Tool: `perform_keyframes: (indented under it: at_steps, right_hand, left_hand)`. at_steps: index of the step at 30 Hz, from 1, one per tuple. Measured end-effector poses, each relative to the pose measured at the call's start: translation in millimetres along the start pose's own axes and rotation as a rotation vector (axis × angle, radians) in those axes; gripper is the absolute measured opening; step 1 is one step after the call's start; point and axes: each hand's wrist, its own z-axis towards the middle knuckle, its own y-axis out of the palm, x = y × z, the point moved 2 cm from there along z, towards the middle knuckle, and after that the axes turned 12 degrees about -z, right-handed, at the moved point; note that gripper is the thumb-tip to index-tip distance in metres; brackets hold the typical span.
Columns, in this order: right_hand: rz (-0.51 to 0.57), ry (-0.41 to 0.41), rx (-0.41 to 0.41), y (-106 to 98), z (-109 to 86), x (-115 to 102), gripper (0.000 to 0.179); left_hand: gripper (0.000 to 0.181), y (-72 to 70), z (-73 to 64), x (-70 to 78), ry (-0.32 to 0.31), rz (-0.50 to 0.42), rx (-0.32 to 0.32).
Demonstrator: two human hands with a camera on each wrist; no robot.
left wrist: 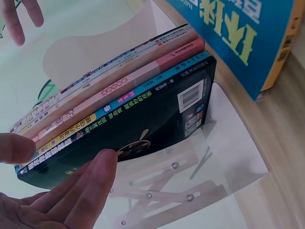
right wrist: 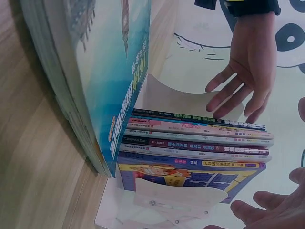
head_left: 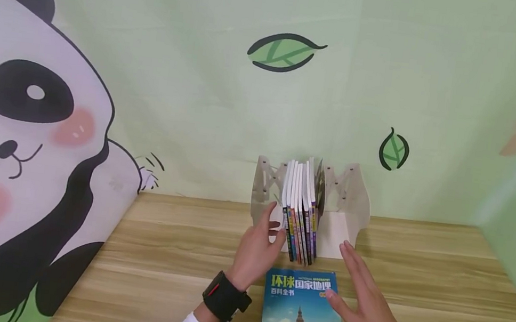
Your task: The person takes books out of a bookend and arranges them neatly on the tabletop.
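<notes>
A row of thin books (head_left: 300, 214) stands upright, spines toward me, in a white expandable bookend rack (head_left: 358, 200). My left hand (head_left: 256, 252) is at the row's left side, its fingers loosely extended. In the left wrist view those fingertips overlap the cover of the black end book (left wrist: 164, 112), and the thumb is by the spines. My right hand (head_left: 372, 314) is held with straight fingers right of the row, nothing in it. The purple end book (right wrist: 190, 176) faces that hand. A large blue book (head_left: 287, 312) with a clock tower on its cover lies in front of the rack.
The rack stands on a wood-grain table (head_left: 170, 247), close to a pale green backdrop (head_left: 198, 94) at the back. A large printed panda (head_left: 33, 101) covers the backdrop's left part. A black band (head_left: 224, 299) with a small device is on the left wrist.
</notes>
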Motion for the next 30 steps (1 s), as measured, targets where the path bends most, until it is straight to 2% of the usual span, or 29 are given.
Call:
perform_keyframes:
  at_steps: [10, 18, 25, 30]
  right_hand:
    - [-0.008, -0.016, 0.003, 1.7, 1.8, 1.4, 0.085]
    - [-0.030, -0.024, 0.002, 1.1, 4.1, 3.9, 0.083]
    - [-0.041, -0.049, 0.004, 0.3, 8.9, 3.7, 0.081]
    - [-0.045, -0.052, -0.015, -1.9, 14.0, 3.3, 0.081]
  left_hand:
    - [0.060, 8.4, 16.6, 2.0, 0.039, 0.019, 0.021]
    - [0.062, 11.7, 21.2, 2.4, 0.029, 0.006, 0.005]
    - [0.063, 12.8, 22.8, 0.7, 0.051, 0.095, 0.021]
    - [0.064, 13.7, 24.0, -0.7, 0.060, 0.102, 0.021]
